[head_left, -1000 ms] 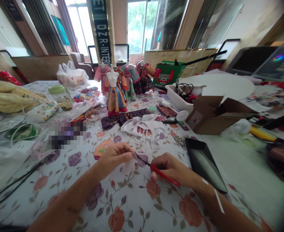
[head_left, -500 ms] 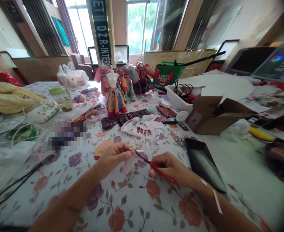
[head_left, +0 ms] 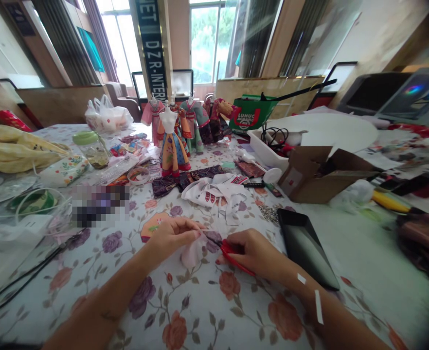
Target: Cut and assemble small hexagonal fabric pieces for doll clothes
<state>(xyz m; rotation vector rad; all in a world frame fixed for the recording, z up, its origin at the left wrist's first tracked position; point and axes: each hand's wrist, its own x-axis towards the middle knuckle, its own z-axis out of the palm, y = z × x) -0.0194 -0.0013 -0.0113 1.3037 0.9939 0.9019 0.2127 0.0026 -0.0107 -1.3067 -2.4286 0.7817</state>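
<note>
Between thumb and fingers, my left hand point(head_left: 180, 232) pinches a thin, pale pink piece of sheer fabric point(head_left: 191, 255) that hangs down above the tablecloth. My right hand point(head_left: 251, 250) is closed around a pair of red-handled scissors point(head_left: 232, 257). Their dark blades point left and meet the fabric close to my left fingertips. Just behind my left hand lies an orange, patterned fabric piece point(head_left: 151, 226), partly hidden by it. Two strips of white tape point(head_left: 318, 306) stick to my right forearm.
Small dress forms in costumes point(head_left: 174, 146) stand at the back, behind white printed scraps point(head_left: 214, 192). A black tablet point(head_left: 305, 248) lies to the right, near an open cardboard box point(head_left: 309, 177). On the left are a lidded jar point(head_left: 92, 148) and a black cord point(head_left: 21, 277).
My right hand has shifted slightly left, and the scissors have turned so that their handles show wider. The pink fabric hangs a little differently. My left hand keeps its pinch.
</note>
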